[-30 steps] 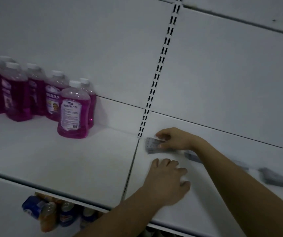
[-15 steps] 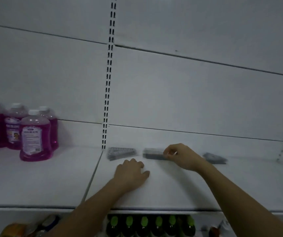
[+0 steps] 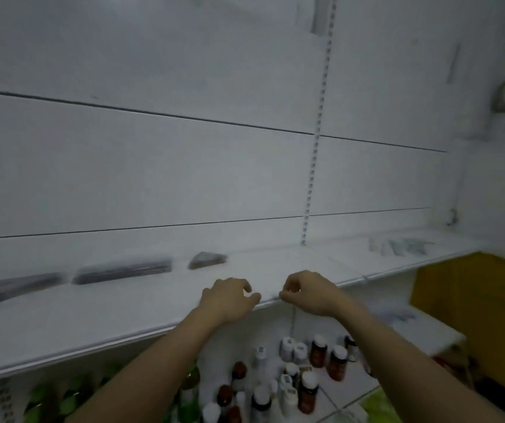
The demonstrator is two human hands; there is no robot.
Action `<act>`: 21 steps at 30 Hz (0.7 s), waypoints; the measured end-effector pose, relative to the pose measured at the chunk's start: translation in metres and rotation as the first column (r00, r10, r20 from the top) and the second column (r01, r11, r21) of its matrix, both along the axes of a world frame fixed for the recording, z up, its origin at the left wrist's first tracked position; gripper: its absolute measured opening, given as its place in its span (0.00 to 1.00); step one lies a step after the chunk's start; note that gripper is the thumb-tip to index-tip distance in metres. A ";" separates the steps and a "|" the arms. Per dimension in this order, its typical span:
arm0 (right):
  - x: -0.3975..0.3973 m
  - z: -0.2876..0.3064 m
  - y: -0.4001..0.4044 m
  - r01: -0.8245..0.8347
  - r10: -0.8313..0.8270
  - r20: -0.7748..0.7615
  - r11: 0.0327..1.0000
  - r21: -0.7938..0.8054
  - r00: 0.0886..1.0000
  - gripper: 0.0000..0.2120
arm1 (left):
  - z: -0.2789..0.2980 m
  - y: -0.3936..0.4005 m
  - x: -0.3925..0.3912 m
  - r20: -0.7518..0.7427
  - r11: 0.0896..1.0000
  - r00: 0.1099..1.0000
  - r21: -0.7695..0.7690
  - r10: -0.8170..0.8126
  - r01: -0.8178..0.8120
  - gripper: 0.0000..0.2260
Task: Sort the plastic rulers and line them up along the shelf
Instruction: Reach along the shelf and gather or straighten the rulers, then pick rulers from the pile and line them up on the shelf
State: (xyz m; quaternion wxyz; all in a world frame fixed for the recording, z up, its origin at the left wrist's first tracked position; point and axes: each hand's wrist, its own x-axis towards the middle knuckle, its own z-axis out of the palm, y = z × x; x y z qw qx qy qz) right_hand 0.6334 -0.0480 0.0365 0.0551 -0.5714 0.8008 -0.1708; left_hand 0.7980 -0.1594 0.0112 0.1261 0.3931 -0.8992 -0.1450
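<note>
Two bare hands hover side by side over the near edge of a white shelf [image 3: 62, 319]. The left hand [image 3: 230, 300] has loosely curled fingers and holds nothing. The right hand [image 3: 309, 293] is curled, thumb and forefinger nearly meeting; whether it pinches anything cannot be told. Three blurred dark rulers lie in a row toward the far left: one [image 3: 19, 286], another [image 3: 121, 271], a shorter one [image 3: 207, 259]. More pale, blurred items [image 3: 398, 246] lie far right. Bottles [image 3: 309, 380] stand below.
</note>
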 end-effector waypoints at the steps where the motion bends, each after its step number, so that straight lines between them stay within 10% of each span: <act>1: -0.021 0.001 0.021 0.034 -0.034 -0.015 0.999 0.003 0.999 0.15 | 0.002 0.015 -0.024 0.001 0.999 0.999 -0.015 -0.033 0.033 0.21; 21: -0.341 -0.038 0.164 0.338 -0.337 0.041 0.941 -0.014 0.941 0.11 | -0.010 0.113 -0.379 -0.067 0.941 0.939 -0.035 -0.338 0.336 0.16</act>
